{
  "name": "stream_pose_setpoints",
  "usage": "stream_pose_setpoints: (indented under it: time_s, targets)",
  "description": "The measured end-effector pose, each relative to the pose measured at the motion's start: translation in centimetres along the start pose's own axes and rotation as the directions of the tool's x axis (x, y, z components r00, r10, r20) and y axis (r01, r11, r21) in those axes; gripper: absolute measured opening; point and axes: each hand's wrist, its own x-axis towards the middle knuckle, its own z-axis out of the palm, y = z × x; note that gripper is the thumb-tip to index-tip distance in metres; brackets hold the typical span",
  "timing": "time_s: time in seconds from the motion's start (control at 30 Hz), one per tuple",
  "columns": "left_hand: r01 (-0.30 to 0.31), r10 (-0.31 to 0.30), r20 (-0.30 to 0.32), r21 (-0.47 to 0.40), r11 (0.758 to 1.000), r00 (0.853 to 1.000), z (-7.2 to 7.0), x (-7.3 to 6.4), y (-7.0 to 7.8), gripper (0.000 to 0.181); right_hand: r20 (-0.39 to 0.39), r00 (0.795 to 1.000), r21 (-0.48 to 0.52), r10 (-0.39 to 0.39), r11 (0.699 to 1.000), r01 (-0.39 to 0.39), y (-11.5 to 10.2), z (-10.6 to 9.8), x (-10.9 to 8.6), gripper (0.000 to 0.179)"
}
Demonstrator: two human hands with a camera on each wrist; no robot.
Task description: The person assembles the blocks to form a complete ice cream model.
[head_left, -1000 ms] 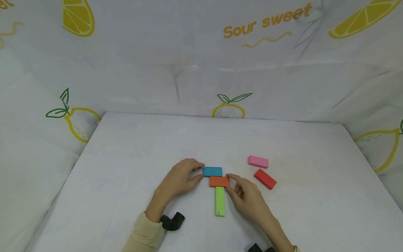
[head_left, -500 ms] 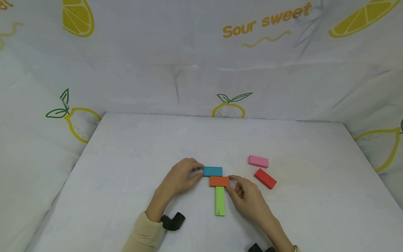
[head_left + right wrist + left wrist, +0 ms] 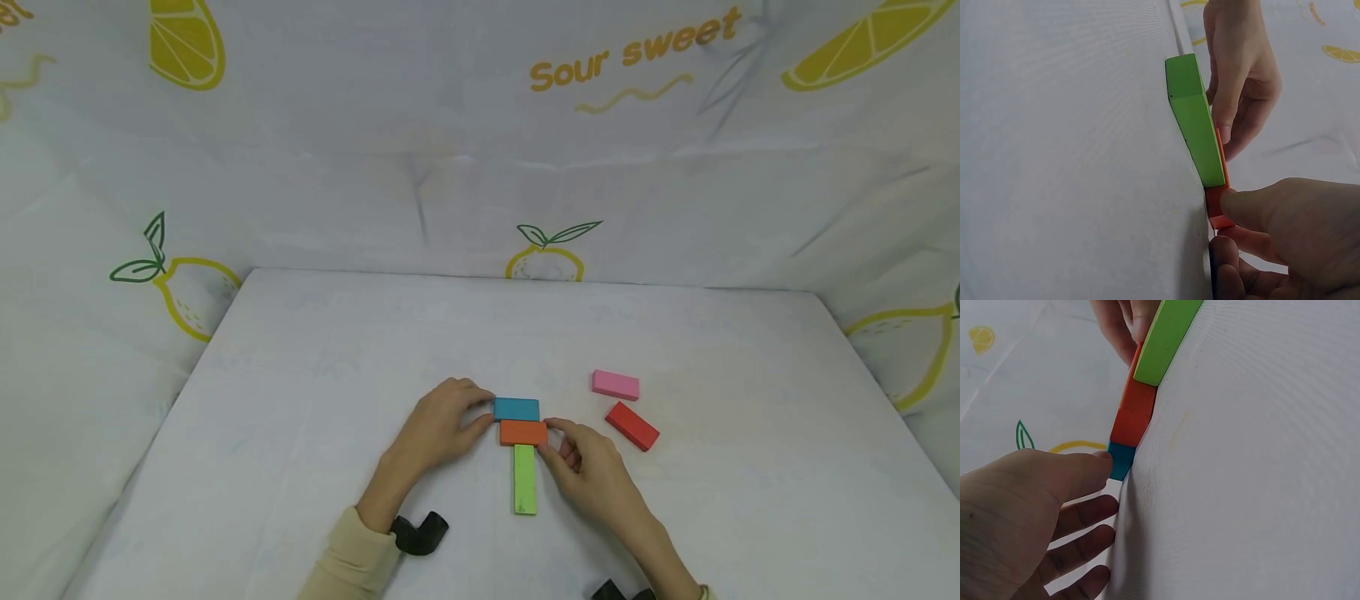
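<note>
Three wooden blocks lie flat in a row on the white table. Farthest back is the blue block (image 3: 517,409), set crosswise, its left end pinched between thumb and index finger of my left hand (image 3: 441,427). The orange block (image 3: 523,432) lies crosswise against its near side, and my right hand (image 3: 594,471) holds its right end between thumb and index finger. From the orange block's near side the light green block (image 3: 524,479) runs lengthwise toward me. In the left wrist view the thumb (image 3: 1094,470) presses the blue block (image 3: 1121,460), level with the orange block (image 3: 1134,415).
Right of the row lie a pink block (image 3: 616,385) and, nearer me, a tilted red block (image 3: 632,427). Black wrist-worn pieces show at the left wrist (image 3: 422,533) and at the bottom edge. A lemon-printed white sheet (image 3: 337,192) hangs behind the table (image 3: 337,333).
My left hand has slid the blue block a little to the right, so it now overlaps more of the orange block's length. The right hand, orange and green blocks stay nearly still.
</note>
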Motion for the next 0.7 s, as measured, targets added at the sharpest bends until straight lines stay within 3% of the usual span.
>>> stream_pose_setpoints:
  time_s: [0.37, 0.7]
  targets:
    - [-0.041, 0.043, -0.037, 0.055, 0.998, 0.998, 0.41, 0.09, 0.36, 0.027, -0.014, 1.000, -0.013, -0.026, 1.000, 0.025, 0.07, 0.01, -0.01, 0.038]
    - [-0.037, 0.039, -0.044, 0.059, 0.998, 0.998, 0.72, 0.12, 0.27, 0.027, -0.006, 1.000, -0.007, -0.006, 1.000, 0.005, 0.12, 0.08, 0.07, 0.039]
